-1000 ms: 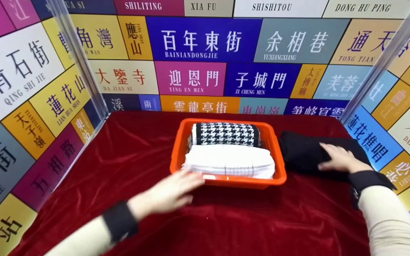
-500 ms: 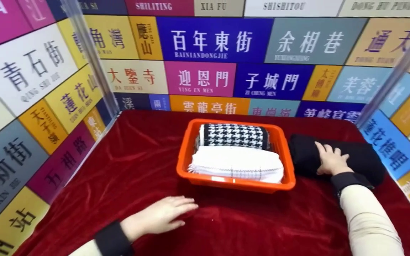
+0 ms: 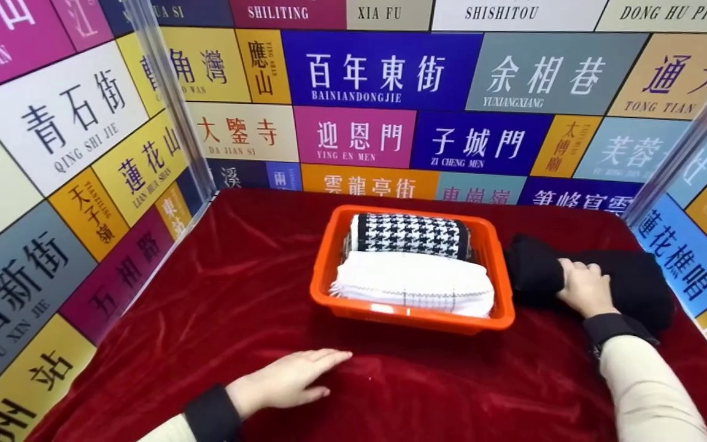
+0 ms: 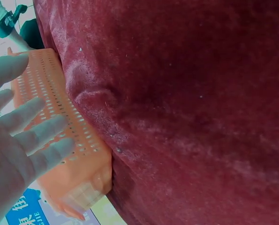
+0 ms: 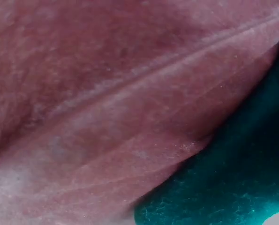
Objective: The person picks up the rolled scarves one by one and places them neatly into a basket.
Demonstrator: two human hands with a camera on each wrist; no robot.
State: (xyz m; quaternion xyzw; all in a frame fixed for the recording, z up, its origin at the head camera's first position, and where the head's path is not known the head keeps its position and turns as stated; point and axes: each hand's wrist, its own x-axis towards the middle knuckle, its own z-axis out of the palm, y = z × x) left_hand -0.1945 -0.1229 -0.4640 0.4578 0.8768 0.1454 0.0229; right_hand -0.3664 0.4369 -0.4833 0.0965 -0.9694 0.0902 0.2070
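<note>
My right hand (image 3: 587, 288) grips a rolled black cloth (image 3: 639, 279) from above, right of the orange basket. The cloth bunches up where the fingers dig in. In the right wrist view this cloth (image 5: 233, 173) looks dark teal and the hand itself is mostly out of sight. My left hand (image 3: 292, 377) hovers in front of the basket with fingers extended, holding nothing. The left wrist view has that hand (image 4: 22, 140) spread before the basket's perforated side (image 4: 83, 136). Inside the orange basket (image 3: 415, 316) lie a white checked cloth (image 3: 412, 279) and a rolled houndstooth cloth (image 3: 412, 236).
A dark red velvet cloth (image 3: 218, 294) covers the table. Printed panels (image 3: 384, 67) with Chinese place names stand behind and at both sides. Clear corner posts (image 3: 169, 92) rise at the back left and back right.
My left hand has drawn back from the basket's front rim toward me. The right hand's fingers, spread on the black cloth before, have curled into it. The head view has shifted slightly.
</note>
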